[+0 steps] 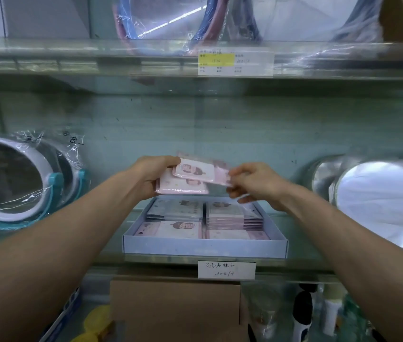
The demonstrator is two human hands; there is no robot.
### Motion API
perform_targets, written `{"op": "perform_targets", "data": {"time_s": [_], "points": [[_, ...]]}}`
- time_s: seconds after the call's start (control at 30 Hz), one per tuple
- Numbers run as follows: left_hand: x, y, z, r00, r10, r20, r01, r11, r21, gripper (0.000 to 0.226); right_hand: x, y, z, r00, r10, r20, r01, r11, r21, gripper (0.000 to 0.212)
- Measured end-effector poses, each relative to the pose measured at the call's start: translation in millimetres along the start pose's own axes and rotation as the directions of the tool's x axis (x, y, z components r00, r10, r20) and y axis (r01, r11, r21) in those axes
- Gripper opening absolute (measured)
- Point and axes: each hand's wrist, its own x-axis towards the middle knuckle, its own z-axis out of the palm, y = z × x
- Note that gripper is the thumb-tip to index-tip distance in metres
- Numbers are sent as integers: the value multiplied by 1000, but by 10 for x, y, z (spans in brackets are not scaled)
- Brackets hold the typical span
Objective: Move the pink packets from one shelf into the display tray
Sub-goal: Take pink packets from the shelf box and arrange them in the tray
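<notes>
Just above the shallow pale-blue cardboard display tray, which is partly filled, the left hand grips a small stack of flat pink plastic-wrapped packets while the right hand pinches the top one's end, likely to lower it squarely into a tray compartment.

Left hand and right hand hold pink packets, apparently several, above the display tray (part-filled).
</notes>
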Motion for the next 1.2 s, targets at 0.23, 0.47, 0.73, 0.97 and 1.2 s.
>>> {"op": "perform_targets", "data": {"time_s": [0.23,0.47,0.73,0.97,1.2], "points": [[46,-177,-55,1000,-15,-19,15,1000,-1,8,-68,39,12,886,286,364,99,651,-752,52],[35,-358,-3,997,-69,38,69,998,6,16,-19,151,60,816,430,387,78,581,-810,52],[2,-362,-28,997,-68,42,68,998,-3,17,-37,141,91,804,435,406,99,575,-812,61],[36,-350,-104,998,-55,9,55,998,-1,15,-94,190,-27,877,273,396,81,728,-681,51],[22,-319,0,998,-53,25,53,999,5,12,-126,38,-39,967,14,253,186,640,-746,29]]}}
